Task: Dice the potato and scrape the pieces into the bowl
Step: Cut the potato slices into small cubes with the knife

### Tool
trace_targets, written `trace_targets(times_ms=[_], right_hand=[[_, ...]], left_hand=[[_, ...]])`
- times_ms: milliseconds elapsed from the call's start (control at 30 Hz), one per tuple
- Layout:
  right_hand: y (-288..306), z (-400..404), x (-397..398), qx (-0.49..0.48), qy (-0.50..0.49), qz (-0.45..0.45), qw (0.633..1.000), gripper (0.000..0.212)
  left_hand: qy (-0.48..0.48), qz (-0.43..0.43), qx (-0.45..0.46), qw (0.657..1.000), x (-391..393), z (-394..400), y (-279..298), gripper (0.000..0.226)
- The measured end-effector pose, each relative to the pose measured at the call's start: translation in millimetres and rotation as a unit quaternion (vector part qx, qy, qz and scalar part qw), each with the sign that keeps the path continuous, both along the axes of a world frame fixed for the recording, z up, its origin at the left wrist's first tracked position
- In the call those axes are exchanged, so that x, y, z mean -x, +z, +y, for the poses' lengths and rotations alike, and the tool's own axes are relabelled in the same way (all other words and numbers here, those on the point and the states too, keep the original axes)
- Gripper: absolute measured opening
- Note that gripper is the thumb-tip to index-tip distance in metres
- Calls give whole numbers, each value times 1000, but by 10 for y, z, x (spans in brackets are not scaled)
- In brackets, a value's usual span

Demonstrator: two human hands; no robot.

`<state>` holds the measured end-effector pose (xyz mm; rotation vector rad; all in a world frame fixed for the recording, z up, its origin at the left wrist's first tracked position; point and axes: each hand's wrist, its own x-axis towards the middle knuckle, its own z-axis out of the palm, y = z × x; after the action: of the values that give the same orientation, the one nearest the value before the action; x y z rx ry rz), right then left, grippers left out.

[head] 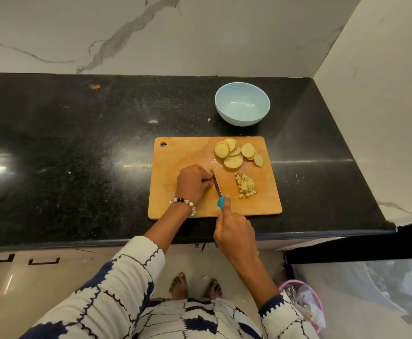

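Note:
A wooden cutting board [175,152] lies on the black counter. Several round potato slices [234,152] are piled at its far right, and a small heap of diced potato [246,185] sits nearer, on the right. My left hand [192,183] is curled down on the board's middle, fingers closed over potato that it hides. My right hand [234,231] grips a knife [217,185] with a blue handle; the blade lies right against my left fingertips. An empty light-blue bowl [242,104] stands beyond the board.
The black granite counter [77,155] runs left from the board. A marble wall stands behind and a side wall at the right. A pink bin [305,307] with a plastic bag sits on the floor at the lower right.

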<state>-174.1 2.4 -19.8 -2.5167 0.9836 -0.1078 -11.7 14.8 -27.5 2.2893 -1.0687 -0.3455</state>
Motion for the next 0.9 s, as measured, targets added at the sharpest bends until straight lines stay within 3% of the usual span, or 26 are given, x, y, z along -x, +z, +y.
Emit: trace_targets(times_ms=[267,600,900], right_hand=[[-36,159,91,99,16,46,994,67],[-30,273,108,150,-3,65,986,76],[39,235,265,135,-17,34,990,61]], left_hand=[[36,-8,15,999,70,15,-25,24],[44,7,26,999,83,21,40,22],[64,28,15,997,95,30,60,23]])
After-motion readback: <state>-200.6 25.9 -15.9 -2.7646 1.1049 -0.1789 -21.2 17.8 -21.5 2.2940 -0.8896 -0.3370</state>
